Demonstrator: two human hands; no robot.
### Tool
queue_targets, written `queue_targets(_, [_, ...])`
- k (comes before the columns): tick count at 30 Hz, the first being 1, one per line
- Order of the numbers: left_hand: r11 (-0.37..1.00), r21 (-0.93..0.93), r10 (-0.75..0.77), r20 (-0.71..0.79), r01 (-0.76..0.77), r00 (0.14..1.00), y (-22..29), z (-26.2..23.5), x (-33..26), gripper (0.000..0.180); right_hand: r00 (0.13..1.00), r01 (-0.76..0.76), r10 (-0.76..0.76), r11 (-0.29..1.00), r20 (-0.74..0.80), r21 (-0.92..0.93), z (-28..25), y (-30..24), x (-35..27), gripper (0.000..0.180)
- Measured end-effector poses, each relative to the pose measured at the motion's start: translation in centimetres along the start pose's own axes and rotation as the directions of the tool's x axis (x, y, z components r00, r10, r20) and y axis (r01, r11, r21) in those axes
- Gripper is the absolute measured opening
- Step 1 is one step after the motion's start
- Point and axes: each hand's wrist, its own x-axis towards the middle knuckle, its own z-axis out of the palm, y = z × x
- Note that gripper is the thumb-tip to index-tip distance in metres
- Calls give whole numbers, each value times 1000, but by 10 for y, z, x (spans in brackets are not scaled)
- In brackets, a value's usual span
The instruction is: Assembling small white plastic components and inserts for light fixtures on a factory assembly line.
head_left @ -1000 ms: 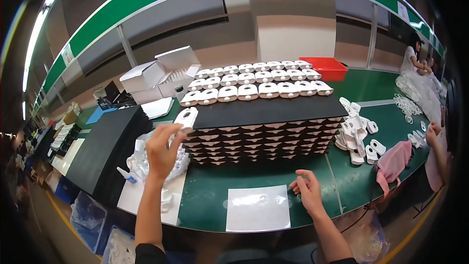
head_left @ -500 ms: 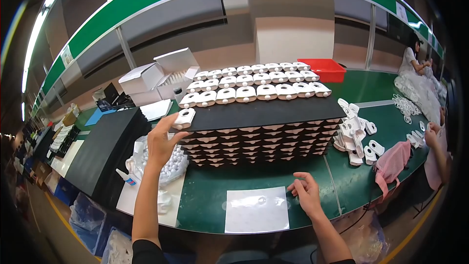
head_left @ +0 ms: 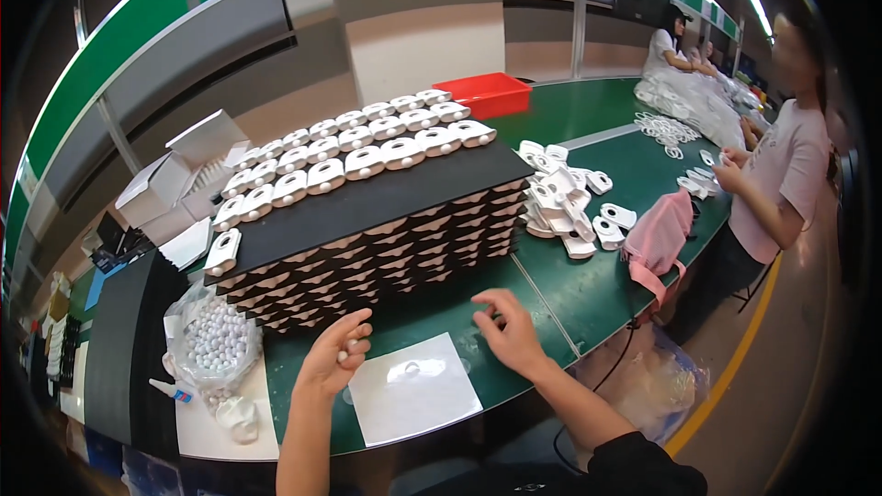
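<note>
Nearest: white sheet (head_left: 412, 392) flat on the green table (head_left: 588, 285), long axis running roughly left-right, slightly skewed. A clear blister-like shape sits on its middle; too faint to make out properly.

Left hand (head_left: 336, 360) hovers at the sheet's left edge, fingers curled together, pinching a small white part (head_left: 348, 350). The part is mostly hidden by fingertips, so I can't read its axis or which way it points.

Right hand (head_left: 508, 331) is just right of the sheet, palm down on the table, fingers (head_left: 486, 310) loosely spread and bent toward the stack. Nothing visibly gripped; whatever is under the fingertips is too small to tell.

Left of the left hand: clear bag of small white balls (head_left: 213, 349), open top; a small tube lies near it on the white board.

Behind the hands: stack of black trays (head_left: 386, 230), long axis left-right, tilted up to the right in this view. The top tray carries rows of white oval housings (head_left: 358, 152), front strip bare. One lone housing (head_left: 223, 251) sits at the front-left corner, long axis pointing away from the person.

Right of the stack: loose pile of white housings (head_left: 570, 202), then a pink cloth (head_left: 661, 239).

Far: red bin (head_left: 487, 94) behind the stack, white boxes (head_left: 175, 174) far left. Another person in a pink shirt (head_left: 781, 174) stands at the right table edge; more people farther back, small and blurred.
</note>
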Motion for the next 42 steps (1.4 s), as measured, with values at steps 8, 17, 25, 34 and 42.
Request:
queue_targets(8, [971,-228,-76,1,74,997,-14,-2,34,25,938,-13,-262,625,-225,-781,-96,54,20,42])
queue_targets(17, [998,-49,47,-21,-48,999,-25,-5,24,26,983,-43,-104,667,-150,-743,-96,21,1,11])
queue_targets(25, [990,-33,142,100,-140,985,-27,4,19,25,992,-6,106,616,75,-788,-141,16,12,44])
queue_targets(34, [978,-29,208,69,-207,976,-28,-4,17,23,923,314,-99,755,373,-575,-70,-48,21,15])
queue_targets(42, [984,-48,175,58,-173,983,-29,3,23,15,875,-346,218,906,433,243,36,-16,-19,16])
